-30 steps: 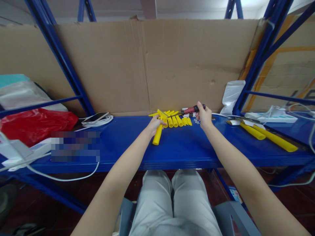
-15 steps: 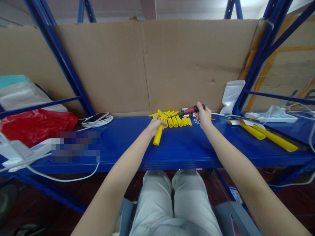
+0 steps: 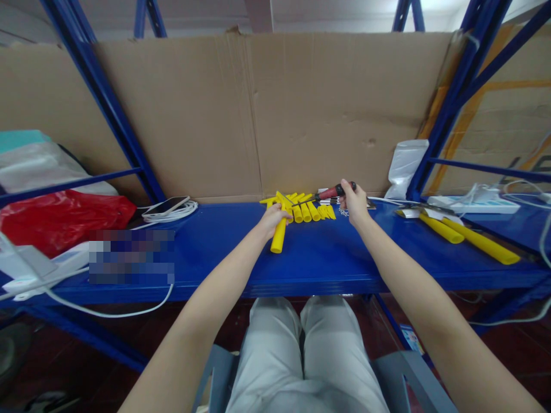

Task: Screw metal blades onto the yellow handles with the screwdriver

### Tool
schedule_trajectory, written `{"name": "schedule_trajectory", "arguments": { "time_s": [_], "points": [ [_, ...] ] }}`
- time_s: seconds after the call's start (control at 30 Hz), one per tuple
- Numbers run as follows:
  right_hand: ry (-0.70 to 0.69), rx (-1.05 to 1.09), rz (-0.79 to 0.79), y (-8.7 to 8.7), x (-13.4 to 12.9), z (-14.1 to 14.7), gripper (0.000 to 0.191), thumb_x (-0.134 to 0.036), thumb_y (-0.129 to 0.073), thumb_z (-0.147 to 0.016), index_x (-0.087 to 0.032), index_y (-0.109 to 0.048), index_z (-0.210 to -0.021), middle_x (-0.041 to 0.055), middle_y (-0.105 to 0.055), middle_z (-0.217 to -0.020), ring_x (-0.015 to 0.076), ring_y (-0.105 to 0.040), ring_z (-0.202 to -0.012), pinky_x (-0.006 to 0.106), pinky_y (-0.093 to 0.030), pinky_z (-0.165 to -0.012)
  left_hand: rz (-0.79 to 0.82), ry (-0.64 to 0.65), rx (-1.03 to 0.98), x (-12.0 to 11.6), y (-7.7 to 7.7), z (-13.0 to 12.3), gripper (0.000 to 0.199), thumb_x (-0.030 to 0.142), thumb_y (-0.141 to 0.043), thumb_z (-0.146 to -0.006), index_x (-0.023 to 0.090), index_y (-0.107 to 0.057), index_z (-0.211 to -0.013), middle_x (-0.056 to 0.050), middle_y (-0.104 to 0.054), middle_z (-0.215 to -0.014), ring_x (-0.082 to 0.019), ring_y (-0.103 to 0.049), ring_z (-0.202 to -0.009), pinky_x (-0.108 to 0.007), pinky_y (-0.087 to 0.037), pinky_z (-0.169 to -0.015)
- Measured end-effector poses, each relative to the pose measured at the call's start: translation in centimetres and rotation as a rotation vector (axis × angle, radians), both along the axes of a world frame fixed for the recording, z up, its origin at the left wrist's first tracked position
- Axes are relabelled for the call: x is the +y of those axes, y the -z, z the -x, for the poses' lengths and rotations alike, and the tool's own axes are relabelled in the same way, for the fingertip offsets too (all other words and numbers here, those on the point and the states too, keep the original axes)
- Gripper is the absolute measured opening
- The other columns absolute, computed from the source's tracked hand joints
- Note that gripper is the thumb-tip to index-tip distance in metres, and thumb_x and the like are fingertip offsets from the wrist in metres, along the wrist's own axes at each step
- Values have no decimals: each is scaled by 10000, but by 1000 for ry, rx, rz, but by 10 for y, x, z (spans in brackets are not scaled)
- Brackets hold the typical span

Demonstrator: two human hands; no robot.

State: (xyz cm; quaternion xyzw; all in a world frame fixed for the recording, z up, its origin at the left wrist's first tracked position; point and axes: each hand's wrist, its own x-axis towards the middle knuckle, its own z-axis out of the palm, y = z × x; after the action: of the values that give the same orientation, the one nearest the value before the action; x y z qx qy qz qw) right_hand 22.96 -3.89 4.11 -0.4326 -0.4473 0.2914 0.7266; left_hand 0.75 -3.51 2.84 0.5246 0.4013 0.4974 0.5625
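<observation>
My left hand [image 3: 274,221] is closed around a yellow tubular handle [image 3: 278,237], whose lower end juts out toward me over the blue shelf. In my right hand [image 3: 354,202] is a screwdriver [image 3: 330,193] with a red and black grip. Its shaft slants left and its tip lies by the top of the yellow handle; whether it touches is too small to tell. Several more yellow tubes [image 3: 306,213] lie in a row just behind and right of my left hand. Small yellow pieces [image 3: 327,213] and tiny screw-like metal parts [image 3: 343,212] sit between my hands.
A tall cardboard sheet [image 3: 181,115] stands behind the blue shelf [image 3: 215,246]. At left are a red bag [image 3: 64,221], a phone [image 3: 172,205] and coiled white cable. Long yellow handles [image 3: 482,240], a white pouch [image 3: 407,169] and a power strip [image 3: 482,205] are at right.
The yellow handle's near end has shifted slightly right. My right hand has turned a little and moved slightly left with the screwdriver.
</observation>
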Motion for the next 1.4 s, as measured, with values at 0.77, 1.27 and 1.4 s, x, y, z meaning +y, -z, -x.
{"name": "schedule_trajectory", "arguments": {
  "time_s": [0.77,1.27,1.4],
  "points": [
    [-110,105,52,-4,4,-12,371,-478,-671,-735,-248,-386,-794,-99,-452,-480,81,-382,-347,203,-268,-334,-26,-63,-47,-11,-1,-10,305,-35,-577,-656,199,-465,-817,89,-481,-545,-41,-409,-371,-168,-301,-375],
    [-241,-12,140,-1,-2,-27,372,-508,-690,-697,-237,-443,-757,-110,-374,-408,61,-272,-303,187,-170,-305,-46,-78,-14,-8,-8,-5,372,-6,-515,-630,167,-518,-959,85,-473,-496,-79,-451,-380,-189,-336,-404],
    [-117,-64,77,3,0,-23,535,-674,-720,-667,-246,-401,-697,-122,-282,-394,57,-253,-302,204,-159,-304,-48,-66,-6,-6,-3,-5,389,20,-579,-633,171,-521,-987,86,-493,-526,-71,-451,-373,-185,-348,-400]
  ]
}}
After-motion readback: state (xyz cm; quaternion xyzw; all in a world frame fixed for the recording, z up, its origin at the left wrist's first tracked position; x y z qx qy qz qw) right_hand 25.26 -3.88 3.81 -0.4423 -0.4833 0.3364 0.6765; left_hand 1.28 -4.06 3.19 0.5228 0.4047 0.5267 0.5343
